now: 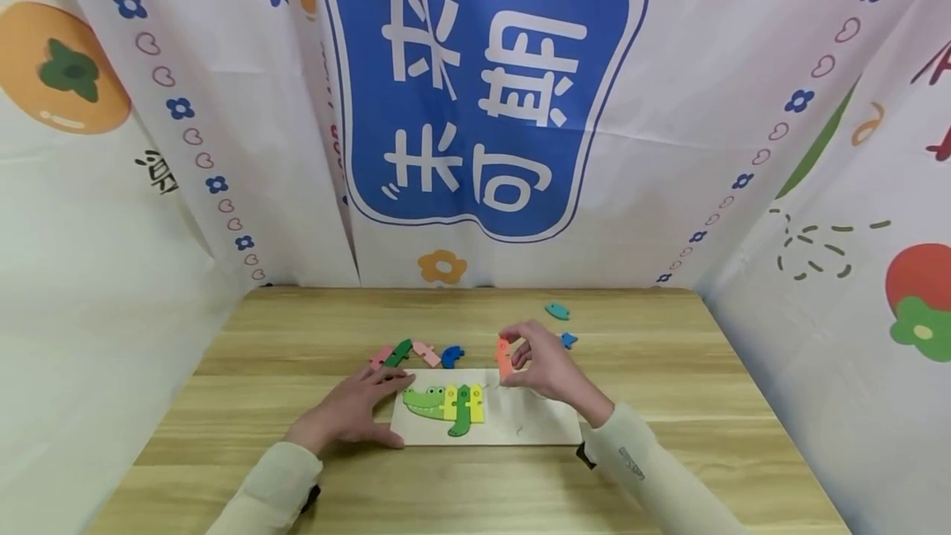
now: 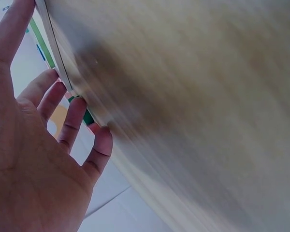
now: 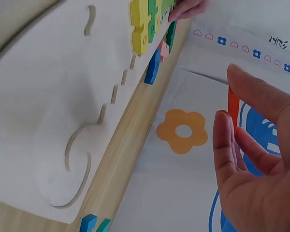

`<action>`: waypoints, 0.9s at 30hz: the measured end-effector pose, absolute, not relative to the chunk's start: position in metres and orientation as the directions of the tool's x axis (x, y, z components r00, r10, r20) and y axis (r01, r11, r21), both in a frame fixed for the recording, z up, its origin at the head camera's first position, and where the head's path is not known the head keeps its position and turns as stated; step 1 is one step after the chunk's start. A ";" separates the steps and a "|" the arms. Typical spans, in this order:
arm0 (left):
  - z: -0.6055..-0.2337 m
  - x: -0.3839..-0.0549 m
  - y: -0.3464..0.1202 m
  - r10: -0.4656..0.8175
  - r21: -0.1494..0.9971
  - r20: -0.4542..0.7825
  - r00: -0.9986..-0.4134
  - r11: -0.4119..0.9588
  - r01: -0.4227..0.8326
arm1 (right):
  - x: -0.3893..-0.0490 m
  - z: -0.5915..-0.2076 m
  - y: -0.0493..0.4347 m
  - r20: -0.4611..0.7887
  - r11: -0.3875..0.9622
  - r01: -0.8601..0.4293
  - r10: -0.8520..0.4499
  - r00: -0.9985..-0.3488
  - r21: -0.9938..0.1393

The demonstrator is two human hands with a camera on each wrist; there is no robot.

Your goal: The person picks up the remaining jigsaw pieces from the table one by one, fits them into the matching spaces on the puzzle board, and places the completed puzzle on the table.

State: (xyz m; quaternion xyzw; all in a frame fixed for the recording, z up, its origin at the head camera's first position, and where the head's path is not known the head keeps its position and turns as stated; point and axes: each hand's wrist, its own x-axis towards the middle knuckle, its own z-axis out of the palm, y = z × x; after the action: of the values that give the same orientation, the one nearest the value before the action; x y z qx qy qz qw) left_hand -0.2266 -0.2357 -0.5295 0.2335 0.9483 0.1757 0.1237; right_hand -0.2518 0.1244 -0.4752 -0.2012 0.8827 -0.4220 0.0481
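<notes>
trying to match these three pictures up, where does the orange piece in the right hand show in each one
Head: the orange piece is just right of centre, lower half, pinched in the right hand.
Left wrist: not in it.
Right wrist: right of centre, seen nearly edge-on.
Shared landmark: the pale board, low centre in head, edge-on at upper left in left wrist, across the left in right wrist.

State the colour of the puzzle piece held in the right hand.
The puzzle piece is orange, seen best in the head view.
</notes>
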 end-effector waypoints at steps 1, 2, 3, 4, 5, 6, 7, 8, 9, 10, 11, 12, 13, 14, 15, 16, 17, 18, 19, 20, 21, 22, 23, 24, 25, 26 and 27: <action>-0.530 -0.226 -0.236 0.490 0.393 -0.151 -0.858 0.827 0.403 | -0.249 -0.476 0.125 0.080 0.568 -0.313 -0.396 -0.915 -0.761; -0.530 -0.226 -0.236 0.493 0.394 -0.149 -0.857 0.825 0.406 | -0.247 -0.476 0.125 0.074 0.570 -0.308 -0.395 -0.916 -0.762; -0.530 -0.226 -0.236 0.495 0.394 -0.147 -0.856 0.824 0.408 | -0.245 -0.476 0.125 0.072 0.569 -0.307 -0.397 -0.915 -0.763; -0.530 -0.226 -0.236 0.495 0.396 -0.146 -0.856 0.823 0.408 | -0.243 -0.477 0.125 0.070 0.568 -0.306 -0.399 -0.914 -0.764; -0.529 -0.225 -0.236 0.493 0.399 -0.145 -0.858 0.823 0.405 | -0.242 -0.478 0.125 0.070 0.569 -0.307 -0.399 -0.914 -0.763; -0.529 -0.225 -0.237 0.489 0.401 -0.145 -0.860 0.824 0.400 | -0.241 -0.479 0.125 0.069 0.569 -0.306 -0.400 -0.914 -0.763; -0.529 -0.225 -0.237 0.484 0.403 -0.146 -0.863 0.826 0.394 | -0.240 -0.480 0.125 0.066 0.570 -0.304 -0.399 -0.914 -0.763; -0.529 -0.225 -0.237 0.478 0.402 -0.148 -0.866 0.829 0.388 | -0.239 -0.481 0.125 0.063 0.568 -0.301 -0.400 -0.915 -0.766; -0.529 -0.225 -0.237 0.473 0.401 -0.151 -0.868 0.832 0.384 | -0.238 -0.483 0.125 0.062 0.566 -0.298 -0.399 -0.915 -0.768; -0.529 -0.225 -0.238 0.471 0.399 -0.152 -0.869 0.834 0.382 | -0.238 -0.484 0.125 0.058 0.564 -0.293 -0.396 -0.916 -0.772; -0.530 -0.225 -0.238 0.471 0.395 -0.152 -0.869 0.834 0.384 | -0.237 -0.485 0.125 0.056 0.561 -0.289 -0.395 -0.917 -0.775; -0.530 -0.226 -0.238 0.473 0.392 -0.152 -0.868 0.835 0.387 | -0.236 -0.486 0.125 0.051 0.560 -0.283 -0.393 -0.918 -0.779; -0.530 -0.226 -0.238 0.476 0.390 -0.151 -0.866 0.834 0.390 | -0.236 -0.488 0.125 0.048 0.556 -0.278 -0.392 -0.919 -0.783; -0.530 -0.227 -0.238 0.479 0.388 -0.150 -0.865 0.833 0.394 | -0.235 -0.489 0.125 0.044 0.553 -0.273 -0.392 -0.919 -0.787; -0.530 -0.227 -0.238 0.482 0.387 -0.149 -0.864 0.832 0.397 | -0.235 -0.491 0.124 0.039 0.551 -0.268 -0.391 -0.919 -0.791; -0.530 -0.227 -0.238 0.483 0.387 -0.149 -0.863 0.831 0.399 | -0.234 -0.492 0.124 0.033 0.548 -0.263 -0.393 -0.919 -0.794; -0.529 -0.227 -0.238 0.482 0.389 -0.151 -0.863 0.832 0.396 | -0.234 -0.494 0.123 0.029 0.545 -0.260 -0.396 -0.918 -0.797; -0.529 -0.227 -0.238 0.480 0.392 -0.153 -0.864 0.832 0.393 | -0.234 -0.495 0.123 0.022 0.540 -0.254 -0.399 -0.917 -0.802; -0.529 -0.226 -0.238 0.478 0.393 -0.154 -0.865 0.833 0.390 | -0.234 -0.497 0.122 0.017 0.535 -0.251 -0.403 -0.915 -0.807; -0.528 -0.226 -0.237 0.478 0.396 -0.155 -0.865 0.832 0.389 | -0.233 -0.498 0.122 0.010 0.530 -0.245 -0.407 -0.914 -0.812; -0.528 -0.226 -0.237 0.477 0.399 -0.155 -0.865 0.831 0.387 | -0.233 -0.499 0.122 0.005 0.523 -0.240 -0.410 -0.912 -0.818; -0.528 -0.225 -0.237 0.478 0.402 -0.154 -0.865 0.830 0.388 | -0.233 -0.501 0.121 0.000 0.519 -0.237 -0.415 -0.910 -0.822; -0.527 -0.225 -0.237 0.480 0.404 -0.153 -0.864 0.828 0.389 | -0.233 -0.502 0.121 -0.004 0.515 -0.235 -0.420 -0.908 -0.824; -0.527 -0.225 -0.236 0.482 0.406 -0.152 -0.863 0.826 0.390 | -0.232 -0.504 0.121 -0.010 0.512 -0.230 -0.423 -0.906 -0.827; -0.527 -0.225 -0.236 0.485 0.408 -0.151 -0.861 0.824 0.392 | -0.232 -0.506 0.121 -0.015 0.511 -0.227 -0.427 -0.904 -0.829; -0.527 -0.225 -0.236 0.487 0.410 -0.152 -0.860 0.823 0.393 | -0.232 -0.507 0.120 -0.021 0.509 -0.224 -0.431 -0.902 -0.831; -0.527 -0.224 -0.236 0.486 0.411 -0.155 -0.860 0.824 0.391 | -0.231 -0.509 0.119 -0.026 0.508 -0.223 -0.437 -0.899 -0.832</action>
State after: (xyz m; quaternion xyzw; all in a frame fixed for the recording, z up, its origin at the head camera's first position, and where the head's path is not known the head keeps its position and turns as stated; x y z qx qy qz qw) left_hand -0.2244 -0.2355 -0.5272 0.2316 0.9464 0.1859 0.1273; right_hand -0.2313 0.1193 -0.5089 -0.1916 0.8604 -0.4575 0.1168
